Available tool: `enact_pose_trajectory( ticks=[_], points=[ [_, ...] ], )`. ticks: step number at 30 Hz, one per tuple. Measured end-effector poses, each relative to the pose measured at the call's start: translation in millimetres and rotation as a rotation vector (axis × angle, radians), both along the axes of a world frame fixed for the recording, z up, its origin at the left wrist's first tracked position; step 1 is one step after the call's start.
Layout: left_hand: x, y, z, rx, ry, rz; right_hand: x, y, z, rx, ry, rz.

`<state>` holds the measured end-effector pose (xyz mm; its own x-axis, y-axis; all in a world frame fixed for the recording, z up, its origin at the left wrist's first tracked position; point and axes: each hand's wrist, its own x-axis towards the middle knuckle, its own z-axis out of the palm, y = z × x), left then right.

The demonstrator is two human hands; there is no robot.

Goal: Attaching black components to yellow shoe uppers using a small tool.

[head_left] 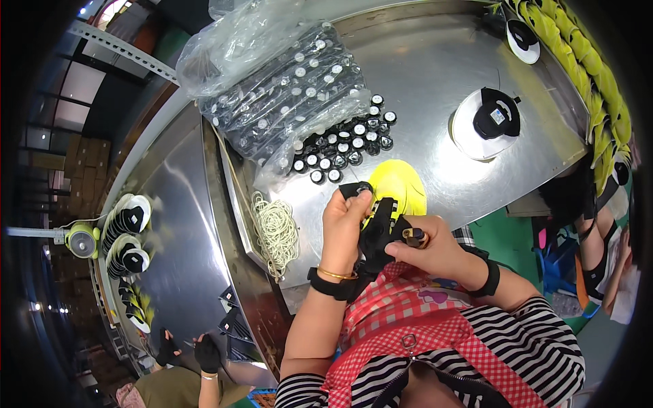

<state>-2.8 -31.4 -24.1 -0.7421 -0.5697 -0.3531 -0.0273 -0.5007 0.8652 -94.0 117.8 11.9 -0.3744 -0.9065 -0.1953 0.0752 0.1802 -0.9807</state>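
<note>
In front of my apron is a visor hat with a bright yellow brim and a black fabric band. My left hand is closed, pinching a black strap end of the hat between thumb and fingers. On the other side my right hand is closed round the black fabric. A small brown and dark object pokes out of that hand, its kind unclear. Just beyond the yellow brim lie many small round black pieces with white tops. My fingers hide part of the band.
A clear plastic bag of more such pieces lies at the back left. Pale cord is bundled left of me. A white-and-black hat sits right; stacked yellow hats line the far right. A co-worker's gloved hands are lower left.
</note>
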Motion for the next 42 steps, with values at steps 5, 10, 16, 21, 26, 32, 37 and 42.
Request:
enact_pose_trajectory(
  ticks=[5,10,16,21,26,32,37,42],
  points=[
    [0.5,-5.7,-4.7,0.025,0.012,0.074,1.5,-3.7,5.5,-0.017,0.143,-0.111],
    [-3.8,2.6,25.1,0.159,0.087,0.104,0.2,-15.7,16.5,0.170,0.345,0.002],
    [-5.5,-12.4,-11.4,0.130,0.054,0.106,11.7,-23.7,0.5,0.011,0.354,0.123],
    [-11.6,-10.4,-15.2,-0.160,0.051,0.285,5.9,-18.5,10.3,0.033,0.144,0.030],
    [14.0,-2.6,19.7,-0.252,-0.061,-0.118,-17.7,-18.6,17.0,-0.167,0.600,-0.214],
    [31.2,21.3,33.8,-0.443,-0.098,-0.042,-12.0,-14.1,-21.2,-0.276,0.501,-0.332],
    [46.8,30.9,16.2,0.126,-0.145,0.150,0.0,-8.6,-55.0,-0.181,0.389,-0.393],
    [38.2,32.3,16.6,0.306,0.061,0.014,-7.6,-24.8,-62.8,-0.177,0.223,-0.552]
  ],
)
